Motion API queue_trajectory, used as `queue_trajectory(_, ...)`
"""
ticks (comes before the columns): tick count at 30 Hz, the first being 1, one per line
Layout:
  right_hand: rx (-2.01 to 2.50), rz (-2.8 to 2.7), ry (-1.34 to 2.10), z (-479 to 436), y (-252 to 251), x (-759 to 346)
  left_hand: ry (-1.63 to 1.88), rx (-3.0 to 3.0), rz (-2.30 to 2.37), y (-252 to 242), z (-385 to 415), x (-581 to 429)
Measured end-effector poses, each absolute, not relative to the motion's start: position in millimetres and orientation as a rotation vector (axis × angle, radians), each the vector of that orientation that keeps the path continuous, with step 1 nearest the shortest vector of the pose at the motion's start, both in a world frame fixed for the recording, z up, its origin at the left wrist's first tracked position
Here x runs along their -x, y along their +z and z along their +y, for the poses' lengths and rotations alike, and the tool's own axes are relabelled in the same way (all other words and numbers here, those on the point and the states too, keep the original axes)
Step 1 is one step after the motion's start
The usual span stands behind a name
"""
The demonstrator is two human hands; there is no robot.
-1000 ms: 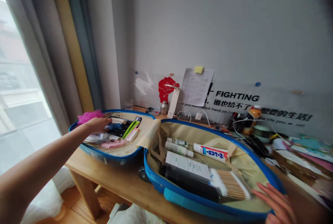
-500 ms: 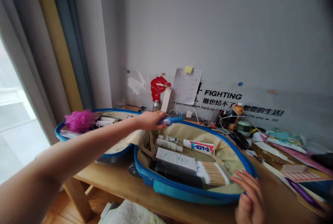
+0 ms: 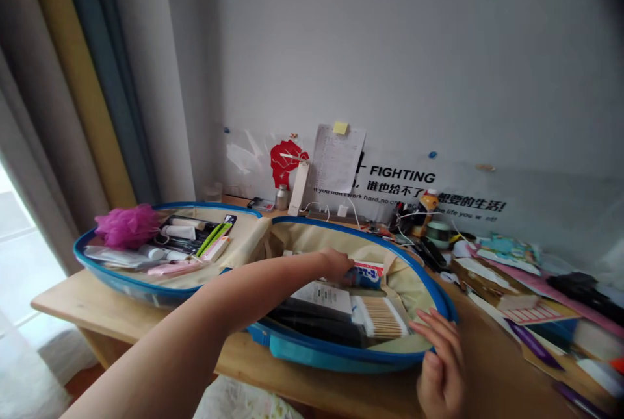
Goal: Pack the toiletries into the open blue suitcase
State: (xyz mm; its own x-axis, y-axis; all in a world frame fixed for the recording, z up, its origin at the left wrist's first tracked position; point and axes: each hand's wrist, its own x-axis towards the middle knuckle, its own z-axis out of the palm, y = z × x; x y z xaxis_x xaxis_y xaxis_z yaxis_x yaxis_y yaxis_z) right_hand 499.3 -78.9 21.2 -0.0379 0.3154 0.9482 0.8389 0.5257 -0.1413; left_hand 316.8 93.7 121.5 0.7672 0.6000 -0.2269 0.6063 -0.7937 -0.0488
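A blue suitcase lies open on a wooden desk, its right half (image 3: 341, 360) in front of me and its left half (image 3: 121, 279) further left. My left hand (image 3: 337, 264) reaches into the right half, closed on a small blue tube (image 3: 361, 280) beside a white toothpaste tube (image 3: 371, 269). Under my forearm lie a white box (image 3: 324, 295), a black pack (image 3: 312, 327) and a box of cotton swabs (image 3: 383, 316). My right hand (image 3: 441, 357) rests open on the case's front right rim, fingers spread.
The left half holds a pink bath sponge (image 3: 127, 225), tubes and green sticks (image 3: 214, 237). Books, papers and cables crowd the desk at the right (image 3: 517, 302). A "FIGHTING" banner (image 3: 402, 176) and a paper sheet (image 3: 336, 158) hang on the wall. Curtains (image 3: 82, 101) hang at the left.
My left hand took a small blue tube from the left half, carried it across and lowered it into the right half by the toothpaste. My right hand stayed on the rim.
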Motion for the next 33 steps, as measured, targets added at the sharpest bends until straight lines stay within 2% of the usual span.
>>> queue_trajectory(16, 0.997, -1.61, -0.573, -77, 21, -500, -0.224, -2.744, 1.089, 107, 93, -316)
queue_trajectory(23, 0.977, -1.618, -0.587, -74, 21, -504, -0.081, -2.698, 1.074, 134, 95, -297)
queue_trajectory(27, 0.972, -1.624, -0.6, -73, 19, -506, 0.142, -2.643, 1.226, 166, 120, -247)
queue_trajectory(33, 0.96, -1.62, -0.577, -73, 18, -508, 0.343, -2.471, 1.812, 189, 161, -96)
